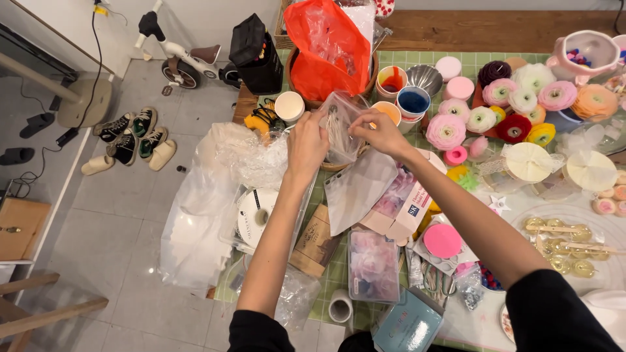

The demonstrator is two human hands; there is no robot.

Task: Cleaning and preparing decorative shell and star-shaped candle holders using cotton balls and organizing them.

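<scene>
Both arms stretched forward, left hand (306,145) and right hand (380,132) pinching the top of a clear bag (340,127), fingers closed on its edges. Held above the counter (339,274), before an orange bag (328,45), paint cups (412,101) and paper flowers (521,107) alongside.

Two hands, the left hand (306,145) and the right hand (380,132), hold one clear plastic bag (340,124). Four cups stand near it: a white cup (289,106), a red-paint cup (392,81), a blue-paint cup (413,102) and an orange-paint cup (387,112). One steel bowl (425,79) sits beside them. One orange bag (328,45) fills one basket (291,73). Two pink round tubs (454,77) stand together. Six shoes (129,139) lie on the floor.
</scene>
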